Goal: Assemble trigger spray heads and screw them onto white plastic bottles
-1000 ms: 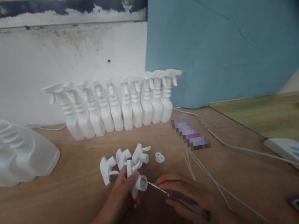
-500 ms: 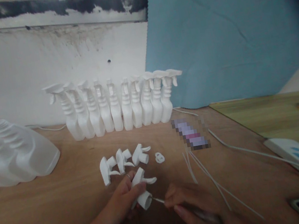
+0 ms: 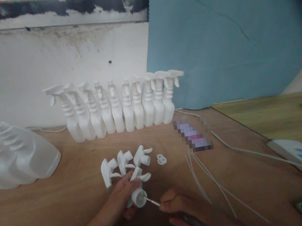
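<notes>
From my remote seat, reading left to right. Far left, several open-necked white bottles [image 3: 35,155] lean together on the worktop [image 3: 78,214]. Next along, three loose heads [image 3: 107,172] lie on the wood just beyond my left hand [image 3: 123,193].

Left hand: closed around a white spray head [image 3: 139,197], thumb across its body. Head is tilted, long axis slanting from near-left to far-right. Trigger points right; collar mouth opens toward me and slightly to the right. Behind it, well apart, a row of capped sprayers [image 3: 117,114] stands upright near the wall.

Key relation: the tool [image 3: 153,202] meets the collar from the right. Its thin shaft runs from the collar mouth down and right into my right hand [image 3: 180,204], so the tool's long axis slopes across the space between the hands. Tip is at the mouth; whether it touches the inner wall, I cannot tell. Spray head lies up and left of the right hand; the left hand is nearer, being in contact.

Right hand: gripping the tool, its dark handle under the palm. Small white rings [image 3: 161,159] lie beyond the hands. Thin tubes [image 3: 218,184] fan out on the right.
</notes>
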Available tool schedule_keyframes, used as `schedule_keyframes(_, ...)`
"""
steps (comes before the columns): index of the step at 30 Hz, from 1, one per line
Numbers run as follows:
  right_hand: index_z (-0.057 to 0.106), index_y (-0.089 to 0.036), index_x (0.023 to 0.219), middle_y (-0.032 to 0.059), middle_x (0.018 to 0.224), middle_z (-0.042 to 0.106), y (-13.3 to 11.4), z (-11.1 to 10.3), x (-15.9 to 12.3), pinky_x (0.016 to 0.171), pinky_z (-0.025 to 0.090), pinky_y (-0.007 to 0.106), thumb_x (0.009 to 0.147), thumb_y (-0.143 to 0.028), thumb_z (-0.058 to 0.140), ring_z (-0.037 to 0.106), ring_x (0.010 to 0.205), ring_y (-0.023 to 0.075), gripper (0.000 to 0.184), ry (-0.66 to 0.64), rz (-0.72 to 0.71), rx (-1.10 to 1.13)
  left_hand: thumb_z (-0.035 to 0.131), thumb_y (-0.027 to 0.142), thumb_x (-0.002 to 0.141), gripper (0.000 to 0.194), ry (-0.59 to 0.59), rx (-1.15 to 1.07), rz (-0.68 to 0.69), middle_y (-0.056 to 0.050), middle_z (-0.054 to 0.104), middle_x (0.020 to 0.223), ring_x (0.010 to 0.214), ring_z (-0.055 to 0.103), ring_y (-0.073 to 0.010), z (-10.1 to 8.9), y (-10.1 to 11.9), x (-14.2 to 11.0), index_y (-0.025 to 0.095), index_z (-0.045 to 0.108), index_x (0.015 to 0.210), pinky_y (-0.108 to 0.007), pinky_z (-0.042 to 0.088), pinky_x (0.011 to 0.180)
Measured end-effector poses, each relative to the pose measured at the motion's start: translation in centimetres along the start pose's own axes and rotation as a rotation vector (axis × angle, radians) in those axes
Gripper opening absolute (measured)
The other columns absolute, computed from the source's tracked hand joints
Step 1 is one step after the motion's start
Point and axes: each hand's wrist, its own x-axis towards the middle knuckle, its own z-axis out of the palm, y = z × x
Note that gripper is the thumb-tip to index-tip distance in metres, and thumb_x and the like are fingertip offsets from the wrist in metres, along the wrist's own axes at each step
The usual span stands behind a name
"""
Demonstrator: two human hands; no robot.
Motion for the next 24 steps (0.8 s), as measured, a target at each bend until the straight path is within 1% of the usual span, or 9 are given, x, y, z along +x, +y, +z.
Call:
schedule_keyframes(4,0.062,-0.025,0.104,0.0040,0.099,0.066,0.4,0.1,-0.1,0.083,0.049,0.031,0.097,-0.023,0.050,0.064,0.094,0.0170,0.014,0.038,0.092,0.202,0.062,0.063,0.076,0.048,-0.005,0.029,-0.019,0.009,0.044,0.057,0.039,0.030,-0.0041,0.0,0.0,-0.1,0.021,0.048,0.094,-0.015,0.019,0.033)
schedule_keyframes(7,0.062,-0.026,0.105,0.0034,0.099,0.067,0.8,0.2,-0.3,0.083,0.050,0.031,0.097,-0.029,0.051,0.065,0.094,0.0169,0.014,0.038,0.145,0.279,0.058,0.062,0.080,0.044,-0.053,0.033,-0.024,0.008,0.044,0.060,0.040,0.031,-0.0039,-0.2,-0.2,-0.1,0.020,0.047,0.089,-0.014,0.020,0.032)
schedule_keyframes(8,0.061,-0.026,0.108,0.0037,0.101,0.067,0.9,0.2,-0.3,0.084,0.050,0.031,0.097,-0.029,0.051,0.064,0.096,0.0170,0.015,0.021,0.133,0.250,0.058,0.062,0.081,0.044,-0.063,0.032,-0.022,0.008,0.044,0.059,0.039,0.030,-0.0036,-0.3,-0.3,-0.2,0.020,0.047,0.088,-0.014,0.021,0.032)
schedule_keyframes(10,0.057,-0.027,0.118,0.0068,0.116,0.064,0.9,0.3,-0.1,0.088,0.050,0.032,0.095,-0.030,0.054,0.062,0.106,0.0186,0.023,-0.022,0.018,0.085,0.058,0.062,0.081,0.044,-0.079,0.025,-0.014,0.008,0.045,0.059,0.038,0.030,-0.0031,-0.2,-0.3,-0.2,0.019,0.047,0.089,-0.014,0.021,0.032)
schedule_keyframes(13,0.048,-0.022,0.133,0.0141,0.138,0.054,0.9,0.3,0.5,0.102,0.045,0.038,0.092,-0.032,0.060,0.049,0.128,0.0241,0.044,-0.053,-0.280,-0.342,0.056,0.060,0.084,0.042,-0.098,-0.006,0.011,0.007,0.047,0.060,0.038,0.030,-0.0028,0.0,-0.3,-0.3,0.019,0.048,0.091,-0.014,0.020,0.033)
schedule_keyframes(16,0.050,-0.017,0.132,0.0144,0.134,0.061,0.6,0.3,1.0,0.107,0.041,0.042,0.094,-0.036,0.058,0.048,0.131,0.0247,0.044,-0.084,-0.484,-0.650,0.056,0.058,0.085,0.040,-0.090,-0.046,0.020,0.007,0.049,0.059,0.037,0.030,-0.0029,0.0,-0.6,-0.1,0.019,0.046,0.091,-0.015,0.018,0.033)
schedule_keyframes(20,0.053,-0.012,0.127,0.0171,0.132,0.062,0.0,-0.2,0.3,0.107,0.043,0.036,0.097,-0.032,0.052,0.050,0.130,0.0216,0.036,-0.060,-0.489,-0.709,0.055,0.055,0.086,0.037,-0.063,-0.105,0.053,0.006,0.050,0.057,0.037,0.034,-0.0046,0.1,-1.1,0.4,0.020,0.046,0.091,-0.016,0.020,0.034)
schedule_keyframes(22,0.053,-0.012,0.128,0.0185,0.137,0.058,0.0,-0.7,-0.3,0.107,0.042,0.036,0.097,-0.025,0.051,0.047,0.134,0.0217,0.034,0.008,-0.472,-0.700,0.054,0.054,0.087,0.035,-0.036,-0.134,0.092,0.007,0.049,0.057,0.037,0.035,-0.0050,0.2,-1.2,0.6,0.020,0.046,0.092,-0.016,0.022,0.035)
schedule_keyframes(24,0.053,-0.014,0.130,0.0166,0.141,0.055,0.3,-1.2,-0.7,0.108,0.042,0.037,0.095,-0.019,0.050,0.046,0.135,0.0216,0.035,0.125,-0.429,-0.673,0.053,0.054,0.088,0.035,-0.011,-0.143,0.111,0.007,0.049,0.056,0.037,0.035,-0.0056,0.2,-1.4,0.7,0.020,0.046,0.096,-0.016,0.022,0.035)
